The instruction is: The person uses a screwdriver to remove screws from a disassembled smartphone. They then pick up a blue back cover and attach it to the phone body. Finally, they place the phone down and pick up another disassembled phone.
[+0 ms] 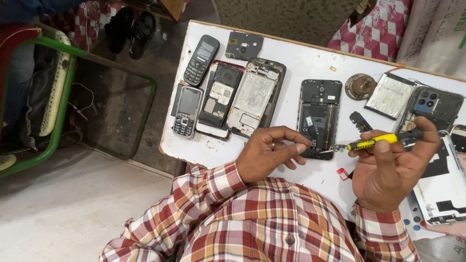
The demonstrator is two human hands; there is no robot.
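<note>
My right hand (pixel 393 170) grips a small screwdriver (pixel 376 141) with a yellow and black handle, its metal tip pointing left toward the lower edge of an opened black smartphone (pixel 319 114). That phone lies back-up on the white table (pixel 301 63) with its cover off and its insides showing. My left hand (pixel 269 153) rests at the phone's lower left corner, fingertips touching its bottom edge. Both sleeves are red, white and yellow plaid.
Left of the open phone lie a bare phone frame (pixel 255 97), a black phone shell (pixel 221 94) and two keypad phones (pixel 201 59) (pixel 188 111). To the right are a round metal part (pixel 360 86), a silver battery (pixel 390 95), a blue phone back (pixel 434 104) and a white panel (pixel 444 187). A green-framed chair (pixel 58 97) stands at left.
</note>
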